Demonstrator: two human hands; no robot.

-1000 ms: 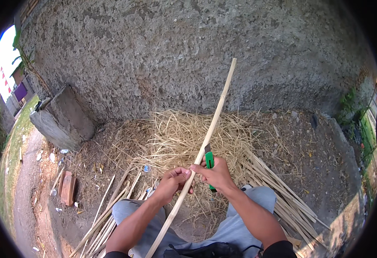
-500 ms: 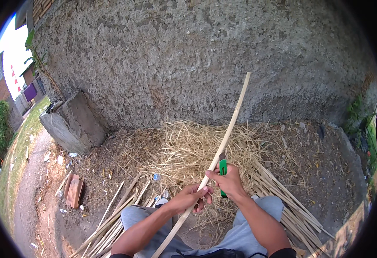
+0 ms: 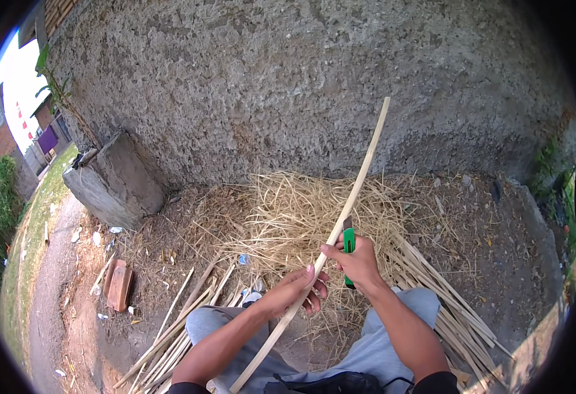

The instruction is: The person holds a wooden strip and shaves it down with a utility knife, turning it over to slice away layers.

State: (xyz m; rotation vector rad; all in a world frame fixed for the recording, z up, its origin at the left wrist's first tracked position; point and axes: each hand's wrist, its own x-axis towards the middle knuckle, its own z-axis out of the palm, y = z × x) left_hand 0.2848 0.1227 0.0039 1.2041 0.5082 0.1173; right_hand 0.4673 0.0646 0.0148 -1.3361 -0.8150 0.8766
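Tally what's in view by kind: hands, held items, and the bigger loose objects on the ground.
Hands: 2, left hand and right hand
Long pale stick in both hands: 1
Green-handled knife: 1
Concrete block: 1
Red brick: 1
Heap of shavings: 1
Total: 7

Taken from a single wide fisheye camera worn on the head, looking down and forward, with the left hand (image 3: 293,294) and the right hand (image 3: 360,264) close below the lens and both forearms entering from the lower edge. Faced toward a rough grey wall (image 3: 288,92) that filled the upper half and bent toward the dark round rim, with the straw pile (image 3: 288,210) near the middle and a concrete block (image 3: 114,180) further off at the left. Upright and not mirrored; no second view to share any part of the scene.
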